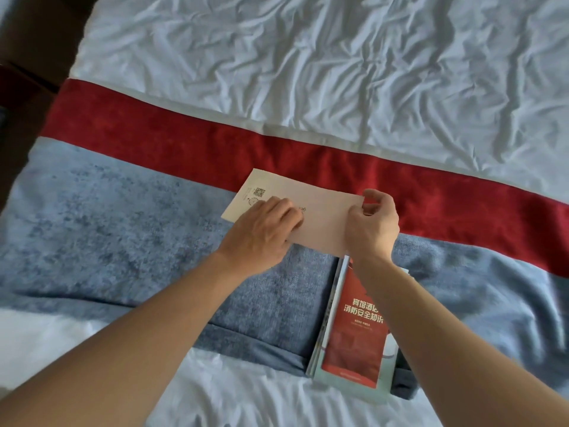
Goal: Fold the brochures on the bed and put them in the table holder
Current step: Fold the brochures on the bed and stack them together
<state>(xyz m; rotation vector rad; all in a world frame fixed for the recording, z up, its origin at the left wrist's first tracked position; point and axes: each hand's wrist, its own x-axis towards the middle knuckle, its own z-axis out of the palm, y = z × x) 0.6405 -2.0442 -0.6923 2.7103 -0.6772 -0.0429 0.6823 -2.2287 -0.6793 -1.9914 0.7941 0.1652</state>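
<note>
A pale pink brochure [320,211] lies folded lengthwise on the bed runner, a QR code near its left end. My left hand [261,235] presses flat on its left half, fingers together. My right hand [371,223] pinches the brochure's right end between thumb and fingers. Under my right forearm sits a stack of folded brochures [348,322], the top one red with white Chinese lettering. No table holder is in view.
The bed runner has a red band [184,140] and a blue-grey band [107,235] across wrinkled white bedding [308,63]. Dark wooden furniture [27,57] stands beyond the bed's left edge.
</note>
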